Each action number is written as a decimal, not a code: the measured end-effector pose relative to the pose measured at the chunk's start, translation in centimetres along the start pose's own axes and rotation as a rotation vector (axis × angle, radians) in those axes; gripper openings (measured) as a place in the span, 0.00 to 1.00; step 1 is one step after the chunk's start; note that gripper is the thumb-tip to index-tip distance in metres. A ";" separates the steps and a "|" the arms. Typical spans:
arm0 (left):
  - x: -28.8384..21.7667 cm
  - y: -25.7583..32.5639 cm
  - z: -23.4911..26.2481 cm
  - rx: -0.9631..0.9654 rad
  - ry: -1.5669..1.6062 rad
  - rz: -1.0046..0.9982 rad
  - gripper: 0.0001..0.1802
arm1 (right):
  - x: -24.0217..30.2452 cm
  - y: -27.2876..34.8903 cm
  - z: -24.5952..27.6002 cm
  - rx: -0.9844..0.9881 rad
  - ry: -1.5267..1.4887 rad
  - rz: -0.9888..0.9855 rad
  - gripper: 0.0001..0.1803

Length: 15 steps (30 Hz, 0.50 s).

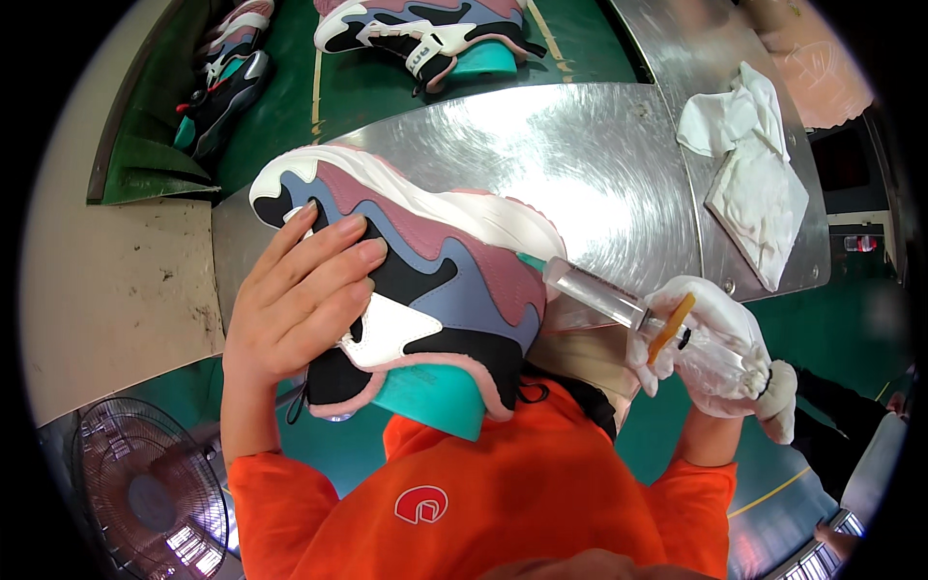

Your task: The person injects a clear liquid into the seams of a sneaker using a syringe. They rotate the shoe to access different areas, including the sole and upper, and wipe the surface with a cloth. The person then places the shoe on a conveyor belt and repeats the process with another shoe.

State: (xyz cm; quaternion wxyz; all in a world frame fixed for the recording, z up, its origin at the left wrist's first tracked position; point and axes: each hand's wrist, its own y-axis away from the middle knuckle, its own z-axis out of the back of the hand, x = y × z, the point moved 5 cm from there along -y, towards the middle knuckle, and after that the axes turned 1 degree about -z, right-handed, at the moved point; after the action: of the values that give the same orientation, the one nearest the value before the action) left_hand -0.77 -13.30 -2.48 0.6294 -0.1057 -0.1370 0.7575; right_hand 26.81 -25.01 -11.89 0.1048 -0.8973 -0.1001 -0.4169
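A sneaker (488,290) in pink, blue-grey, black and white lies tilted on its side, its white sole turned away from me and its collar toward me. Inside it sits a teal shoe last (435,401). My bare left hand (304,295) wraps over the laced front of the sneaker and grips it. A white glove covers my right hand (715,348), closed around a clear syringe (597,293) with an amber flange. The syringe's teal tip touches or nearly touches the seam between upper and sole near the heel; the exact contact is too small to tell.
Under the sneaker is a shiny metal worktop (619,184), with a crumpled white cloth (759,193) at its right. Beyond runs a green conveyor belt (348,101) carrying another sneaker (425,34) and more shoes (227,87). A fan (145,493) stands lower left. A person (875,464) is at the right.
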 end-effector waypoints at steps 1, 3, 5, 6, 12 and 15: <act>0.0 0.0 0.0 -0.001 0.003 -0.001 0.16 | -0.4 0.2 0.2 -0.017 -0.040 -0.019 0.30; 0.0 -0.1 0.1 0.011 0.009 0.009 0.15 | -0.5 0.3 0.2 0.002 -0.081 0.015 0.30; 0.1 -0.1 0.1 0.017 0.016 0.014 0.14 | -0.2 0.1 0.0 0.035 -0.068 0.078 0.31; 0.2 -0.1 0.1 0.017 0.019 0.014 0.14 | -0.2 0.2 -0.1 0.033 -0.054 0.087 0.31; 0.4 -0.1 0.1 0.039 0.040 0.013 0.13 | -1.0 1.4 0.1 -0.132 0.026 0.056 0.31; 0.7 0.1 0.1 0.064 0.048 0.015 0.14 | -1.2 1.7 -0.8 -0.350 0.186 -0.006 0.35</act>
State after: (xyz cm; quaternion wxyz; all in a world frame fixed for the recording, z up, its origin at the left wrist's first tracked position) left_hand -1.03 -12.66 -2.45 0.6299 -0.1048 -0.0970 0.7634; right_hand 25.96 -26.95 -12.50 -0.0452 -0.8591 -0.0187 -0.5095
